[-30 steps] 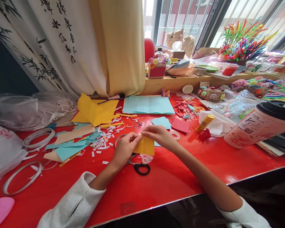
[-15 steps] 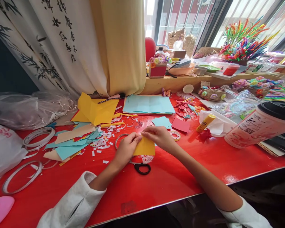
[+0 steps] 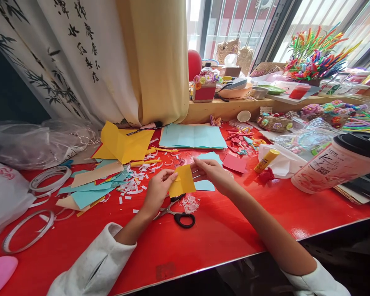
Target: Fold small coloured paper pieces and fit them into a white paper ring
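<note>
A small yellow square of paper (image 3: 183, 181) with a crease down it is held up over the table. My left hand (image 3: 156, 190) pinches its left edge between thumb and fingers. At the paper's right edge, my right hand (image 3: 214, 174) has its thumb and fingers apart; whether a fingertip touches the edge I cannot tell. Beneath the paper lie black-handled scissors (image 3: 185, 220), partly covered by it, and a small heap of white paper shreds (image 3: 190, 204). A light blue paper piece (image 3: 205, 186) rests under my right hand.
Light blue sheets (image 3: 193, 135), a red paper square (image 3: 234, 163) and a glue stick (image 3: 267, 160) lie beyond my hands. Paper scraps (image 3: 94, 185) and tape rolls (image 3: 51, 179) are at left. A large lidded cup (image 3: 336, 164) stands at right. The red table's front edge (image 3: 234, 260) is near.
The yellow paper has opened out along its crease. My right hand has shifted right, its fingers spreading from their pinch on the paper. My left hand has moved slightly left, still holding it.
</note>
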`<state>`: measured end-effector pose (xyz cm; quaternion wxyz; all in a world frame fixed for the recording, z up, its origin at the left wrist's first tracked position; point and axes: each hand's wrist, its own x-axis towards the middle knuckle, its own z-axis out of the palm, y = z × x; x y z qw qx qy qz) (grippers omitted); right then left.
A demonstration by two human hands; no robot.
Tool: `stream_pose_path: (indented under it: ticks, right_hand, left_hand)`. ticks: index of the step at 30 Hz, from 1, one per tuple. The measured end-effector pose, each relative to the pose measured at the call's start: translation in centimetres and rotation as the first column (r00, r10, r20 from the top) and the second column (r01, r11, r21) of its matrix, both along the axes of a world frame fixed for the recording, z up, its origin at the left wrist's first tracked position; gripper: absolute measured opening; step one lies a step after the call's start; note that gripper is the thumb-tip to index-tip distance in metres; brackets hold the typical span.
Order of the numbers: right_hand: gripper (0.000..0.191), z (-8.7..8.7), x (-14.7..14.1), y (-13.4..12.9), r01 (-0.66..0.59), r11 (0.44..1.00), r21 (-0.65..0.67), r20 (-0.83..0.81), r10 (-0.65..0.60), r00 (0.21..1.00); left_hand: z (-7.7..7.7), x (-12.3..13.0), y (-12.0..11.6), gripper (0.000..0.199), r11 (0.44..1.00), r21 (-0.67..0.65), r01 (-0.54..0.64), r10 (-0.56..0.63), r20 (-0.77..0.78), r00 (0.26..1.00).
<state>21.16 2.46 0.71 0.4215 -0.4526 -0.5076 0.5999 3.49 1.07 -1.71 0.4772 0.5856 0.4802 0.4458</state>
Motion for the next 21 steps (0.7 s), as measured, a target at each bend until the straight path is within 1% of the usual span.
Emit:
stream_pose_path:
  ticks: [2, 5, 8, 11, 13, 16, 18, 21]
  right_hand:
    - [0.036, -0.21, 0.17, 0.07, -0.032, 0.999, -0.002, -0.037, 0.032, 0.999]
    - [0.035, -0.46, 0.17, 0.0, -0.112, 0.994, -0.02, -0.065, 0.11, 0.992]
    - [0.036, -0.43, -0.06, -0.19, -0.179, 0.981, -0.072, -0.084, 0.172, 0.981]
    - [0.04, -0.39, -0.23, -0.36, -0.209, 0.968, -0.139, -0.089, 0.198, 0.976]
    - [0.04, -0.46, -0.24, -0.46, -0.228, 0.961, -0.157, -0.067, 0.22, 0.973]
    - [0.036, -0.58, -0.21, -0.6, -0.293, 0.949, -0.114, 0.0, 0.295, 0.955]
    - [0.036, -0.62, -0.26, -0.68, -0.327, 0.941, -0.081, 0.062, 0.332, 0.941]
    - [0.04, -0.64, -0.46, -0.72, -0.31, 0.95, -0.045, 0.162, 0.313, 0.936]
  left_hand:
    - [0.31, 0.05, -0.15, 0.03, 1.0, 0.017, 0.008, -0.008, -0.013, 1.0]
    - [0.61, 0.16, -0.39, 0.027, 0.999, 0.034, 0.011, -0.009, -0.049, 0.999]
    - [0.55, 0.23, -0.49, 0.026, 0.998, 0.065, 0.018, -0.012, -0.1, 0.995]
    - [0.25, 0.2, -0.56, 0.025, 0.993, 0.12, 0.003, 0.021, -0.196, 0.98]
    - [0.07, 0.17, -0.64, 0.025, 0.987, 0.159, -0.003, 0.044, -0.253, 0.966]
    - [-0.09, 0.13, -0.75, 0.025, 0.982, 0.191, 0.011, 0.046, -0.296, 0.954]
    - [-0.15, 0.13, -0.77, 0.024, 0.981, 0.194, 0.015, 0.044, -0.295, 0.954]
    - [-0.2, 0.13, -0.73, 0.024, 0.983, 0.182, 0.032, 0.016, -0.257, 0.966]
